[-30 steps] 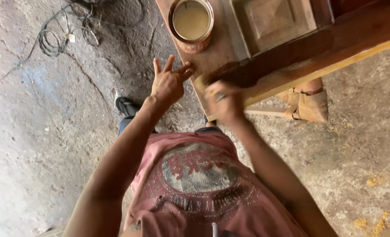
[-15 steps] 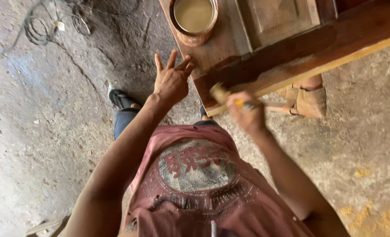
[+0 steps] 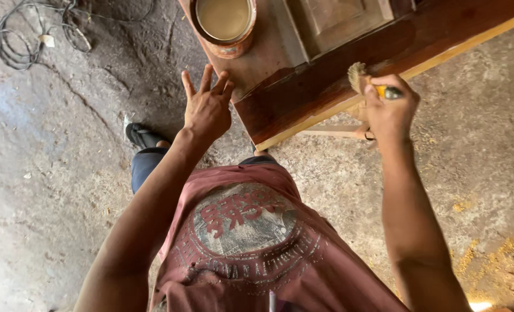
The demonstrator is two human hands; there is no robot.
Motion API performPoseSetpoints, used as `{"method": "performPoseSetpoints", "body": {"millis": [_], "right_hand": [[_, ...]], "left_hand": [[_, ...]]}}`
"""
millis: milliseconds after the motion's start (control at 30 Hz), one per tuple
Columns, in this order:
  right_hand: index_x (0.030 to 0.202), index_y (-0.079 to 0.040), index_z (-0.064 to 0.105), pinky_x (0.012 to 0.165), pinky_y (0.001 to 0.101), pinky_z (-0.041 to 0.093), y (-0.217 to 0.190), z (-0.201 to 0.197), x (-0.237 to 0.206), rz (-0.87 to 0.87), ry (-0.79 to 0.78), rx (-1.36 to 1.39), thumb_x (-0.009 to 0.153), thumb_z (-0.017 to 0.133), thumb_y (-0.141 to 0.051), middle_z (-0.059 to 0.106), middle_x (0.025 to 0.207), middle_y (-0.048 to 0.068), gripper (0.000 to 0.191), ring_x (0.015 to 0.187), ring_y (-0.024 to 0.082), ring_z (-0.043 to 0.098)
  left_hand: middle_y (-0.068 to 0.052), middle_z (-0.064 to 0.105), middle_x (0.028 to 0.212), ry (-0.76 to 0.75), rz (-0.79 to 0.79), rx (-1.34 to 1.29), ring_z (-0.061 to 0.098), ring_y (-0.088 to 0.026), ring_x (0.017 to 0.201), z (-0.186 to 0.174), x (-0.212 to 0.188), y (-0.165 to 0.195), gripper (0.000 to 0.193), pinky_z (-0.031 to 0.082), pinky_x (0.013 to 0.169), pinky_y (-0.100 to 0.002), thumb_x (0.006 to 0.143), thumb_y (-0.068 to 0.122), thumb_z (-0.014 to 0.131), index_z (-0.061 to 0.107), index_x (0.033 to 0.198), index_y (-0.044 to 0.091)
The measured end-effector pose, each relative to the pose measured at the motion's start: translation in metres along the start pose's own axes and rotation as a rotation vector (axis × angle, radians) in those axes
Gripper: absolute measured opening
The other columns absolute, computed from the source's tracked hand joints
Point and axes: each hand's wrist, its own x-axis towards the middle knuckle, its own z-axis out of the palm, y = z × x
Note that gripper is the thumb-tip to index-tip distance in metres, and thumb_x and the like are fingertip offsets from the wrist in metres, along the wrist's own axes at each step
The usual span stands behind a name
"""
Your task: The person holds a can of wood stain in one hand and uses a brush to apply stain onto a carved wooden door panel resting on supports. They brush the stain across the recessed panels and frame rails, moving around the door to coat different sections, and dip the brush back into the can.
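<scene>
A wooden door (image 3: 326, 75) lies flat, its near rail dark and wet with stain. My right hand (image 3: 390, 107) grips a paintbrush (image 3: 368, 80) with a yellow handle, its bristles against the stained rail. My left hand (image 3: 208, 107) rests with fingers spread at the door's left corner, holding nothing. A round can of tan liquid (image 3: 223, 23) stands on the door's pale part, beyond my left hand.
A coil of dark cable (image 3: 37, 34) lies on the dirt floor at the far left. A wooden support (image 3: 338, 132) stands under the door. My foot in a sandal (image 3: 144, 136) is on the floor. Yellow sawdust (image 3: 500, 248) is scattered at the right.
My right hand has slid the brush to the right along the rail, from the near corner to mid-rail. The left hand has stayed at the corner.
</scene>
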Motion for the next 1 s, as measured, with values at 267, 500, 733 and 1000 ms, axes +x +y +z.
{"method": "performPoseSetpoints", "body": {"millis": [267, 500, 733, 1000], "right_hand": [[0.09, -0.009, 0.068, 0.049, 0.0236, 0.054, -0.004, 0.026, -0.03, -0.494, -0.139, -0.34, 0.098, 0.075, -0.013, 0.072, 0.083, 0.008, 0.011, 0.067, 0.014, 0.066], [0.094, -0.006, 0.067, 0.066, 0.0333, 0.057, -0.01, -0.067, 0.075, -0.376, 0.187, -0.518, 0.097, 0.071, -0.003, 0.074, 0.089, 0.007, 0.007, 0.079, 0.018, 0.074], [0.094, -0.007, 0.067, 0.073, 0.0394, 0.056, -0.02, 0.094, -0.033, -0.754, -0.224, -0.46, 0.089, 0.076, -0.008, 0.071, 0.092, 0.011, 0.01, 0.084, 0.026, 0.07], [0.107, -0.006, 0.069, 0.081, 0.0391, 0.058, -0.006, -0.038, 0.0, -0.749, 0.256, -0.579, 0.093, 0.084, -0.003, 0.073, 0.099, 0.012, 0.021, 0.092, 0.024, 0.071]], "left_hand": [[-0.01, 0.037, 0.162, 0.022, -0.001, 0.001, 0.017, -0.039, 0.154, 0.001, -0.002, -0.002, 0.066, 0.004, 0.114, -0.079, 0.079, 0.006, 0.056, 0.053, 0.146, 0.006], [-0.01, 0.029, 0.166, -0.062, -0.036, 0.02, 0.012, -0.038, 0.155, -0.003, -0.002, -0.002, 0.073, 0.004, 0.116, -0.077, 0.08, 0.007, 0.056, 0.044, 0.151, 0.007], [-0.009, 0.029, 0.166, -0.017, -0.061, -0.074, 0.014, -0.038, 0.155, 0.001, -0.005, -0.005, 0.073, 0.006, 0.117, -0.076, 0.079, 0.007, 0.061, 0.043, 0.151, 0.008], [-0.008, 0.053, 0.149, 0.325, 0.025, -0.196, 0.048, -0.032, 0.141, 0.027, -0.002, -0.019, 0.043, 0.035, 0.115, -0.059, 0.088, 0.014, 0.068, 0.06, 0.13, 0.01]]}}
